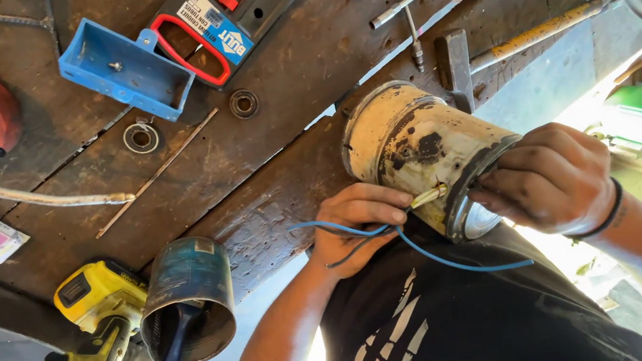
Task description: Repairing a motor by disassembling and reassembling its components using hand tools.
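Head view: both hands (358, 226) (548, 179) grip cylinder (410, 145) at bench edge (262, 241).

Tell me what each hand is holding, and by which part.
Left hand pinches the thin blue wire near its pale sleeved end. Right hand grips the open rim of the worn cream metal cylinder.

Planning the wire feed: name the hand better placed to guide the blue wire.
Left. The left hand pinches the blue wire beside the motor housing; the right hand is occupied gripping its rim.
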